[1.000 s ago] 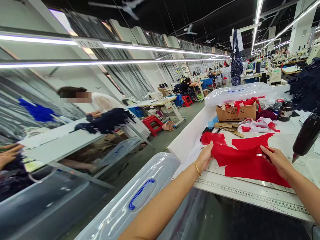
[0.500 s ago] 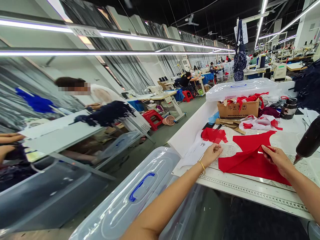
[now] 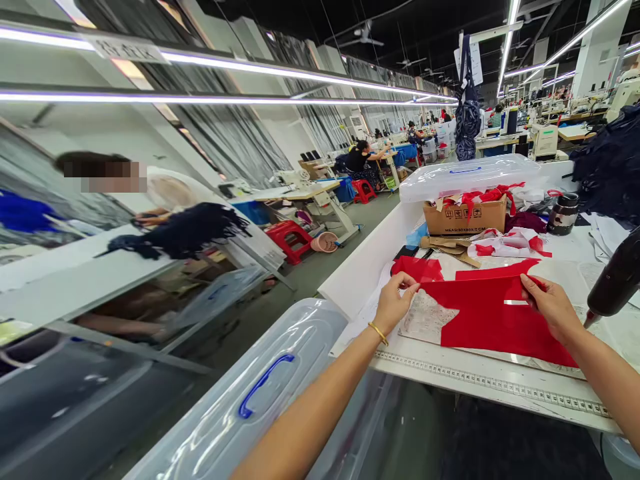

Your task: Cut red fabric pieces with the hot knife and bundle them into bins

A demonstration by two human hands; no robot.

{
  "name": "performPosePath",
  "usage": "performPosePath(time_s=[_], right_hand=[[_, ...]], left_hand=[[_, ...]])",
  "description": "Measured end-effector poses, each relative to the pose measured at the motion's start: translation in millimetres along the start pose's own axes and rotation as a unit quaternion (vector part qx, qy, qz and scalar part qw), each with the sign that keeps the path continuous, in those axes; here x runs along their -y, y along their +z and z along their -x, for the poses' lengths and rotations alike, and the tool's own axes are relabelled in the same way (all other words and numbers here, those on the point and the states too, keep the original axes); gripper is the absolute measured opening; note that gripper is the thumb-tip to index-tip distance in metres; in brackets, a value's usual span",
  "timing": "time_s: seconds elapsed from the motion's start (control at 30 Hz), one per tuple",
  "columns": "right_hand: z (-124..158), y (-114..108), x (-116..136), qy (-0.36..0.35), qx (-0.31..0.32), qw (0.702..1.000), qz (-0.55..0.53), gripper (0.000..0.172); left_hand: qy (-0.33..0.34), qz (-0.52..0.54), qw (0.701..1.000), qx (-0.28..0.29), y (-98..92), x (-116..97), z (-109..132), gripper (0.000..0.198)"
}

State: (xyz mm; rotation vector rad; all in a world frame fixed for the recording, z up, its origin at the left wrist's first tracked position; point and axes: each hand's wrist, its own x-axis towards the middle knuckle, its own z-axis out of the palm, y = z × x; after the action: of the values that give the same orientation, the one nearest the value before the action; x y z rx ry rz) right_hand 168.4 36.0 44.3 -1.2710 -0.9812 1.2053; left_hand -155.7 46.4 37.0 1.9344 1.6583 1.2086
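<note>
Red fabric (image 3: 495, 320) lies on the white worktable (image 3: 480, 373), its far edge raised between my two hands. My left hand (image 3: 397, 300), with a gold bangle at the wrist, pinches the fabric's left corner. The right end of that edge is gripped between the thumb and fingers of my right hand (image 3: 547, 300). Beneath the fabric is a speckled, pale board (image 3: 430, 317). Just beyond my left hand lies another red piece (image 3: 420, 268). A dark bottle-like tool (image 3: 613, 283) with a pointed tip is close to my right wrist.
A measuring tape (image 3: 490, 382) runs along the table's front edge. Farther back stand a cardboard box (image 3: 465, 219) of red scraps, a clear plastic lid (image 3: 470, 177) and a dark jar (image 3: 563, 213). Lidded plastic bins (image 3: 240, 373) stand at left. A co-worker (image 3: 170, 193) bends over another table.
My left hand has taken hold of the fabric's left corner and drawn it out, so the edge is now straight between both hands. The camera has turned slightly right.
</note>
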Motion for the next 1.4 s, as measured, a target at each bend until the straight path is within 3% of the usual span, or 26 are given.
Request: performPosePath(time_s=[0.13,0.3,0.43,0.6,0.8,0.93,1.03,1.2,1.4], right_hand=[[-9.8,-0.4,6.1,-0.021,-0.033,0.999,-0.033,0.061],[-29.6,-3.2,12.6,-0.057,-0.09,0.992,-0.065,0.063],[-37.6,-10.8,17.0,-0.096,-0.134,0.984,-0.07,0.061],[-31.2,-25.4,21.6,-0.183,-0.197,0.962,-0.041,0.052],[-25.3,-40.9,36.2,-0.262,-0.19,0.946,-0.021,0.047],[-45.9,-45.7,28.3,-0.188,-0.155,0.97,0.008,0.055],[-67.3,-46.2,7.5,-0.107,-0.115,0.987,0.04,0.059],[-93.5,-47.6,-28.9,-0.074,-0.124,0.986,0.081,0.057],[-109.5,-55.0,-42.2,-0.075,-0.125,0.975,0.167,0.041]], left_hand=[[0.036,-0.005,0.999,-0.017,-6.3,-12.7,-9.6,0.003],[0.076,-0.012,0.997,-0.011,5.3,-28.9,-30.3,0.016],[0.094,-0.008,0.996,0.0,14.5,-42.1,-42.5,0.008],[0.008,0.129,0.991,0.046,15.2,-58.7,-36.7,0.016],[-0.103,0.318,0.934,0.13,4.9,-78.0,-26.7,0.04],[-0.121,0.272,0.946,0.128,24.9,-68.5,-35.1,0.042],[-0.124,0.172,0.968,0.134,57.6,-49.3,-42.0,0.035],[-0.116,0.068,0.984,0.117,104.4,-18.8,-47.2,0.016],[-0.101,-0.051,0.99,0.083,115.3,-3.2,-56.2,0.011]])
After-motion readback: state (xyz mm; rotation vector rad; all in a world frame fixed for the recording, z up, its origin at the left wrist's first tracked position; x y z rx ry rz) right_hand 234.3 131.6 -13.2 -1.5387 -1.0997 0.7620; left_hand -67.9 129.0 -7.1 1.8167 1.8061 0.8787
